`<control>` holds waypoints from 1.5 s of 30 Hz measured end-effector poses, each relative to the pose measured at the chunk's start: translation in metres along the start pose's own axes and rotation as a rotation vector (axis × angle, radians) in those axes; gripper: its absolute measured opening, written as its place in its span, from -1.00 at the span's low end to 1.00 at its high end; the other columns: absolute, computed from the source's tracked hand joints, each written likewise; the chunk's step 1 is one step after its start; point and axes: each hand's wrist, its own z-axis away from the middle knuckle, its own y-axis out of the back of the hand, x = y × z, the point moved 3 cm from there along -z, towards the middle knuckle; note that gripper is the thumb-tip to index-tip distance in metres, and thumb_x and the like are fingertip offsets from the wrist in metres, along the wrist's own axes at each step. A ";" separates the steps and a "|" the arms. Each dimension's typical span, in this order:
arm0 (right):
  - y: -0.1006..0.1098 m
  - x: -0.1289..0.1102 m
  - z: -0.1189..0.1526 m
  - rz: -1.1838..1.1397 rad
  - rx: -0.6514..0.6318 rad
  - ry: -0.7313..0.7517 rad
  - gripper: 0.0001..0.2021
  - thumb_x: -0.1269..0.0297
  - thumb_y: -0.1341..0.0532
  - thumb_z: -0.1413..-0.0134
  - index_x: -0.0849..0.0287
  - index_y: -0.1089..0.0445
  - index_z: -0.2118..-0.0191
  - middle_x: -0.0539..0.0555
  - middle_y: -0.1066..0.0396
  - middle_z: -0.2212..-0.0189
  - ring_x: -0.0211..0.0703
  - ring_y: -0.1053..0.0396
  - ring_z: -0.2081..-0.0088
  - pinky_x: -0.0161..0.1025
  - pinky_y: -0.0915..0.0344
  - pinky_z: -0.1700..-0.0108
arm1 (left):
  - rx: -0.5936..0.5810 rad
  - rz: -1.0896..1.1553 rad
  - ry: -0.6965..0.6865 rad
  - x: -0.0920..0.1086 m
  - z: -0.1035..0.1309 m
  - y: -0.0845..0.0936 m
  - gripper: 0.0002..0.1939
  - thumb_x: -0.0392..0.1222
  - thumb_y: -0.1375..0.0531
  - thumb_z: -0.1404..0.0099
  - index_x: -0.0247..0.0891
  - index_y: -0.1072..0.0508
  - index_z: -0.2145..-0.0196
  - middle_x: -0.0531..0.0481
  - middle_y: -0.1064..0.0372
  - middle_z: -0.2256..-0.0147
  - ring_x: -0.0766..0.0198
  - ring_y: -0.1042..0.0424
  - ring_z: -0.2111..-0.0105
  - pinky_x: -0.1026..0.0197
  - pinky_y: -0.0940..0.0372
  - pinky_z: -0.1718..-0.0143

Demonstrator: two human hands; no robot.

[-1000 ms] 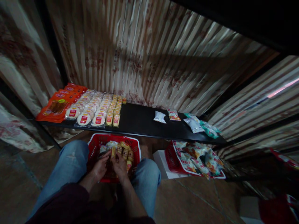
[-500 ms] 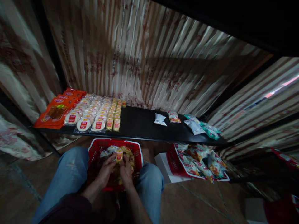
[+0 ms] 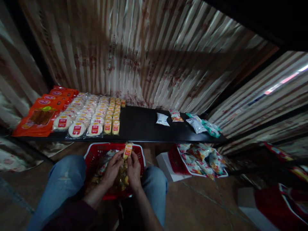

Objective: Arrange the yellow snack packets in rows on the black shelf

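Between my two hands is a small yellow packaged snack (image 3: 128,150) with a red and white label, held upright above the red basket (image 3: 89,153). My left hand (image 3: 112,168) pinches its left side, and my right hand (image 3: 134,169) grips its lower right side. Inside the basket, under my hands, lie more yellow snack packets (image 3: 124,176) and some white packs. On the black shelf (image 3: 139,125) beyond, similar yellow packets (image 3: 115,126) stand in rows beside round white crackers (image 3: 77,129) in clear wrap.
Orange bags (image 3: 39,114) lie at the shelf's left end. Towards the right are a white packet (image 3: 163,119), a red-white bag (image 3: 175,115) and green-white bags (image 3: 211,128). A second red basket (image 3: 175,160) holds chip bags. Striped curtain (image 3: 134,57) hangs behind.
Both hands have lifted the yellow packaged snack up from low in the basket to near its far rim. The view has shifted slightly.
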 end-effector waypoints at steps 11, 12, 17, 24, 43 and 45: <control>0.005 -0.036 -0.043 -0.044 -0.002 0.032 -0.64 0.15 -0.10 -0.13 0.15 -0.39 -0.01 0.09 -0.50 0.12 -0.10 -0.43 0.08 -0.22 -0.31 0.02 | -0.025 -0.065 -0.127 0.030 -0.026 -0.026 -0.64 -0.49 -0.21 -0.05 -0.23 -0.53 0.19 -0.09 -0.43 0.06 0.11 -0.33 -0.01 0.15 -0.09 -0.14; 0.006 -0.035 -0.048 -0.040 0.002 0.036 -0.63 0.14 -0.11 -0.12 0.15 -0.40 0.00 0.09 -0.50 0.12 -0.09 -0.43 0.09 -0.22 -0.32 0.03 | -0.017 -0.078 -0.145 0.033 -0.029 -0.028 -0.64 -0.50 -0.20 -0.05 -0.22 -0.53 0.20 -0.08 -0.42 0.06 0.12 -0.32 -0.02 0.16 -0.08 -0.15; 0.007 -0.030 -0.074 0.019 0.058 0.069 -0.64 0.13 -0.13 -0.08 0.16 -0.42 0.04 0.12 -0.49 0.12 -0.06 -0.42 0.11 -0.16 -0.30 0.01 | 0.010 -0.184 -0.222 0.047 -0.046 -0.045 -0.64 -0.50 -0.16 -0.06 -0.19 -0.52 0.22 -0.06 -0.38 0.10 0.14 -0.32 0.01 0.14 -0.12 -0.12; -0.002 -0.025 -0.114 0.019 0.057 0.079 -0.65 0.13 -0.14 -0.05 0.19 -0.41 0.08 0.14 -0.49 0.17 -0.07 -0.43 0.17 -0.18 -0.32 0.07 | 0.074 -0.142 -0.233 0.058 -0.085 -0.062 -0.69 -0.53 -0.16 0.00 -0.23 -0.54 0.35 -0.07 -0.33 0.21 0.12 -0.33 0.11 0.11 -0.12 -0.10; -0.050 -0.032 -0.212 -0.183 0.034 0.059 -0.76 0.22 -0.15 0.10 0.18 -0.36 0.27 0.02 -0.46 0.36 -0.17 -0.39 0.33 -0.24 -0.33 0.18 | 0.110 -0.025 -0.255 0.069 -0.179 -0.083 -0.81 -0.48 -0.18 -0.06 -0.22 -0.40 0.41 -0.15 -0.26 -0.09 0.03 0.14 -0.30 0.10 0.29 -0.30; -0.052 -0.033 -0.218 -0.162 0.033 0.063 -0.76 0.21 -0.16 0.11 0.19 -0.36 0.27 0.03 -0.45 0.36 -0.18 -0.38 0.33 -0.25 -0.33 0.19 | 0.116 -0.011 -0.270 0.068 -0.189 -0.081 -0.81 -0.49 -0.17 -0.07 -0.22 -0.40 0.42 -0.15 -0.28 -0.07 0.03 0.18 -0.31 0.09 0.25 -0.30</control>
